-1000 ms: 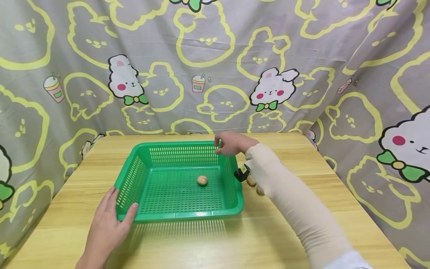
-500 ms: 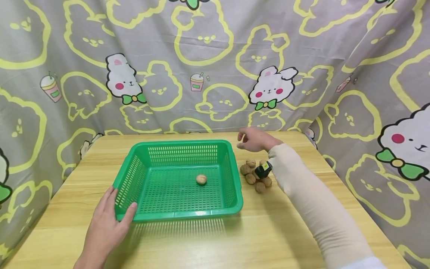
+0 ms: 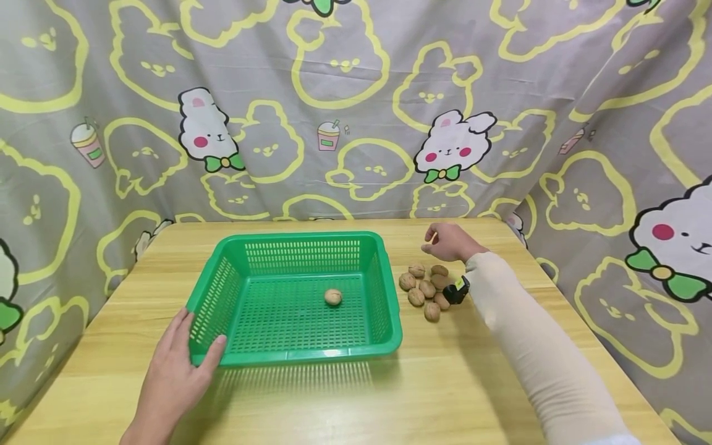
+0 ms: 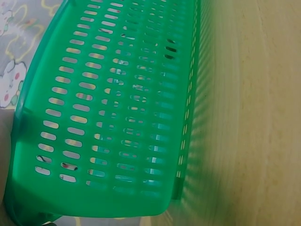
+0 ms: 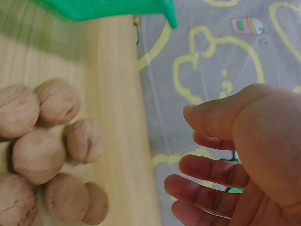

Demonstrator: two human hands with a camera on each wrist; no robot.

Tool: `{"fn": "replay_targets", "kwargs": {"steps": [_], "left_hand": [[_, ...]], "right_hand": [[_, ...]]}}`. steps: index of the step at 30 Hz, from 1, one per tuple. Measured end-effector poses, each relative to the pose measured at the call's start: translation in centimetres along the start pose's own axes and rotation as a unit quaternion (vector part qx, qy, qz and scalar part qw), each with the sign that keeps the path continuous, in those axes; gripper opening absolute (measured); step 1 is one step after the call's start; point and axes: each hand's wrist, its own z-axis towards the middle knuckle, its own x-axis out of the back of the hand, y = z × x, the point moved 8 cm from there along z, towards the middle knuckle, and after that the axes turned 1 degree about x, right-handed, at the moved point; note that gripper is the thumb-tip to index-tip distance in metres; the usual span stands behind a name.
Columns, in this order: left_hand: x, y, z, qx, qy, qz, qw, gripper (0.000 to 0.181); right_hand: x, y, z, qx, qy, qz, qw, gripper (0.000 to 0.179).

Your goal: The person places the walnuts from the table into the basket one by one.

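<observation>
A green plastic basket [image 3: 295,355] with slotted walls stands on the table, one walnut [image 3: 333,297] lying on its floor. My left hand [image 3: 177,371] grips the basket's near left corner, thumb along the front rim and fingers at the outer side. To the right of the basket, several walnuts [image 3: 427,288] sit in a loose cluster. Just beyond that cluster hovers my right hand [image 3: 449,242], its fingers loosely bent and nothing between them. In the right wrist view, the thumb and fingers are apart, with the walnuts [image 5: 38,156] off to their left.
The wooden table [image 3: 311,414] ends at a grey curtain [image 3: 345,123] printed with cartoon animals, which also hangs along both sides. A small black camera [image 3: 456,290] on the right wrist overlaps the cluster's right edge in the head view.
My right hand has moved from over the basket's far right corner rightward to beyond the walnut cluster, uncovering most of it. The left hand and basket have stayed put.
</observation>
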Motion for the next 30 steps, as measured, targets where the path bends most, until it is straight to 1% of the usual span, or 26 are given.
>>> {"fn": "replay_targets", "kwargs": {"steps": [6, 10, 13, 17, 20, 25, 28, 30], "left_hand": [[0.1, -0.1, -0.2, 0.003, 0.003, 0.001, 1.0000, 0.080], [0.3, -0.2, -0.3, 0.001, 0.007, 0.001, 1.0000, 0.080], [0.3, -0.2, -0.3, 0.000, 0.004, -0.001, 1.0000, 0.079], [0.3, -0.2, -0.2, 0.002, -0.001, -0.002, 1.0000, 0.080], [0.2, -0.2, -0.2, 0.004, 0.000, -0.003, 1.0000, 0.079], [0.2, -0.3, -0.3, 0.001, 0.004, -0.005, 1.0000, 0.079], [0.2, -0.3, -0.2, -0.002, 0.005, -0.006, 1.0000, 0.079], [0.1, -0.3, -0.2, -0.002, 0.004, -0.006, 1.0000, 0.079]], "right_hand": [[-1.7, 2.0, -0.2, -0.032, -0.030, -0.003, 0.9991, 0.026], [-2.9, 3.1, -0.4, -0.051, -0.056, 0.008, 0.9971, 0.031], [-3.6, 3.8, -0.6, -0.054, -0.064, 0.019, 0.9963, 0.034], [-4.1, 4.7, -0.6, -0.048, -0.046, 0.003, 0.9978, 0.037], [-4.6, 5.4, -0.4, -0.051, -0.033, -0.006, 0.9981, 0.038], [-5.6, 6.2, -0.3, -0.063, -0.029, 0.014, 0.9975, 0.039], [-5.9, 6.3, -0.4, -0.065, -0.027, 0.017, 0.9974, 0.039], [-6.0, 6.3, -0.4, -0.062, -0.023, 0.009, 0.9977, 0.037]]}}
